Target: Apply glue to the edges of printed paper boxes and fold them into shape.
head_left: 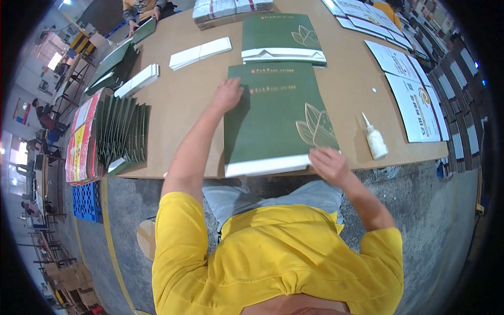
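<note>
Green folded sheet (273, 118) lay flat on brown table (346, 89), near edge, long axis running away from person. L hand (227, 94) pressed flat on far-left corner, fingers together, arm stretched fwd. R hand (328, 164) at near-right corner by white edge, fingers curled, grip unclear. Glue bottle (375, 138) just right of sheet. R hand nearer body.

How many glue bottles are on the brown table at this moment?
1. A white glue bottle lies on the table near its front edge, right of the green printed sheet under both hands; others may be hidden.
</note>
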Motion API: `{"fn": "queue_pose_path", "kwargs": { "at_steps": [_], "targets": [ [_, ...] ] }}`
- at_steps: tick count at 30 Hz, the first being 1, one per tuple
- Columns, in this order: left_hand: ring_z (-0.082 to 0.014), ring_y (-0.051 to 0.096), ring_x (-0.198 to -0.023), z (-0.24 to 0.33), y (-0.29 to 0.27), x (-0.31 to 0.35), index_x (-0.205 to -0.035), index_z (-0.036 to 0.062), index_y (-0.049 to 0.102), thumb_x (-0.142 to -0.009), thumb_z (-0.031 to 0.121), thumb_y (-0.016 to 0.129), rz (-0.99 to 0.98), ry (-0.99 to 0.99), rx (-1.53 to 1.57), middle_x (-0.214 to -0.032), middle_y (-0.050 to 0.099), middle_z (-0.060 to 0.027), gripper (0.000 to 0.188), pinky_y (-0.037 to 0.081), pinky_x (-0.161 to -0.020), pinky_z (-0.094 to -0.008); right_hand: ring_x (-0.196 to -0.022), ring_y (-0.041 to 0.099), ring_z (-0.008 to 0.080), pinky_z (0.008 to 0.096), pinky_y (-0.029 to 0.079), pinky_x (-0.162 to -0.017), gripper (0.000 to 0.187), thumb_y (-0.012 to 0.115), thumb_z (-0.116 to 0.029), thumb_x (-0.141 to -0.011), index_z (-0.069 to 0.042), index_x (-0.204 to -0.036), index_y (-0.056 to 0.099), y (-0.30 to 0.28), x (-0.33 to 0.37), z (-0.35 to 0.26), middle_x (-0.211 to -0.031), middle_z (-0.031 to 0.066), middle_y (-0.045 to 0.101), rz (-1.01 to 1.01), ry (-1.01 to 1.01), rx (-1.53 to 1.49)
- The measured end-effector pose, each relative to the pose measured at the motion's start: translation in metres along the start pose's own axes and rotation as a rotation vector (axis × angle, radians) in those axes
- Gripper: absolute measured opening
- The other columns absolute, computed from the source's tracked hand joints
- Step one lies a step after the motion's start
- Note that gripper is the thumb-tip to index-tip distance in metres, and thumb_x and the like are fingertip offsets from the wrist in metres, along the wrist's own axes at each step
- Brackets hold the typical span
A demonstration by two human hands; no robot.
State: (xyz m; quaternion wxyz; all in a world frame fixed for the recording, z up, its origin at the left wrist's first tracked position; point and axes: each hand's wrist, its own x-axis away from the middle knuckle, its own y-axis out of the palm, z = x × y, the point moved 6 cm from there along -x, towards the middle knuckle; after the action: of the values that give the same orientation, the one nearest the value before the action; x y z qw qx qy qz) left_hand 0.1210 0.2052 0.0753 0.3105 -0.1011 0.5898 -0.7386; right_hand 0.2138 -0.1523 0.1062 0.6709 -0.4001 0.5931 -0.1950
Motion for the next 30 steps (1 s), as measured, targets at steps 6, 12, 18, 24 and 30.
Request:
{"fn": "queue_pose_path", "kwargs": {
  "at_steps": [6,12,18,24,30],
  "targets": [
    [-0.0308,0.063,-0.093,0.009,0.045,-0.003,-0.089,0.0097,0.072,-0.080,0.022,0.055,-0.346,0.039,-0.346,-0.095,0.068,-0.0104,0.023,0.051,-0.080,-0.0409,-0.089,0.061,0.0311,0.0395,0.053,-0.077,0.024,0.070,-0.003,-0.069,0.001,-0.092,0.067,-0.012,0.021,-0.010,-0.099,0.0140,0.065,-0.038,0.075,-0.100],
    [-0.0323,0.065,-0.097,0.007,0.056,-0.022,-0.101,0.0051,0.070,-0.076,0.017,0.064,-0.331,-0.211,-0.060,-0.104,0.068,-0.0143,0.028,0.052,-0.082,-0.0467,-0.090,0.060,0.0352,0.0422,0.051,-0.078,0.021,0.066,-0.004,-0.077,0.004,-0.097,0.066,-0.008,0.048,-0.004,-0.101,0.0176,0.065,-0.103,0.101,-0.147],
    [-0.0312,0.066,-0.090,0.000,0.027,-0.023,-0.086,0.0042,0.072,-0.072,0.024,0.072,-0.255,-0.203,0.177,-0.094,0.068,-0.0164,0.025,0.053,-0.076,-0.0415,-0.090,0.060,0.0362,0.0433,0.051,-0.079,0.022,0.066,-0.005,-0.077,0.004,-0.096,0.065,-0.004,0.045,0.002,-0.101,0.0179,0.064,-0.097,0.116,-0.189],
    [-0.0269,0.061,-0.085,0.004,0.031,-0.028,-0.093,0.0032,0.069,-0.076,0.032,0.069,-0.329,-0.119,0.454,-0.091,0.066,-0.0143,0.034,0.050,-0.072,-0.0427,-0.089,0.060,0.0346,0.0434,0.051,-0.078,0.023,0.067,-0.004,-0.074,0.003,-0.095,0.065,-0.027,0.049,-0.018,-0.099,0.0158,0.065,-0.181,0.082,-0.131],
    [-0.0137,0.051,-0.072,-0.046,0.022,0.002,-0.084,0.0078,0.064,-0.085,0.025,0.061,-0.309,-0.520,1.080,-0.077,0.056,-0.0010,0.018,0.041,-0.067,-0.0305,-0.092,0.058,0.0290,0.0399,0.047,-0.079,0.034,0.072,-0.030,-0.074,-0.005,-0.096,0.064,-0.020,-0.004,-0.011,-0.099,0.0086,0.065,-0.587,0.177,-0.252]
  ]
}}
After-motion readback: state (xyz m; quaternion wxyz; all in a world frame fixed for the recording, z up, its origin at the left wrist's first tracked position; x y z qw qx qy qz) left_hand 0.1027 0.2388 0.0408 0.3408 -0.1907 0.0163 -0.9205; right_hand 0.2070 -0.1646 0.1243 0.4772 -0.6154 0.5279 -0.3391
